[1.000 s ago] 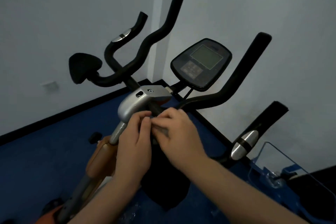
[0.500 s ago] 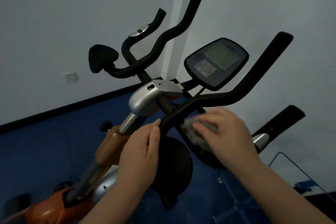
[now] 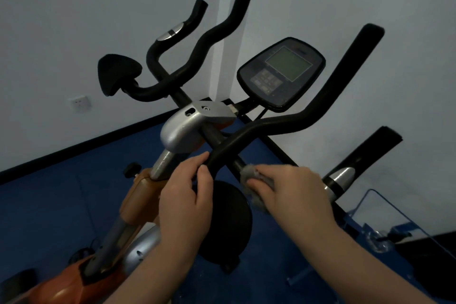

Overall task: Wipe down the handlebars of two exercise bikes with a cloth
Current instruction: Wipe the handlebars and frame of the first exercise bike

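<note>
Cloth on the bar, with the right-side grip running up and away

The right hand [image 3: 296, 195] presses a grey cloth [image 3: 256, 187] around the handlebar [image 3: 283, 123] near its centre; the left hand [image 3: 187, 197] pinches the bar's lower bend just beside it. The bar's long axis climbs up-right, so the right hand sits nearer.

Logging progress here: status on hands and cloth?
Left hand gripping the near handlebar. Right hand pressing grey cloth on the crossbar. Nothing blocking.
</note>
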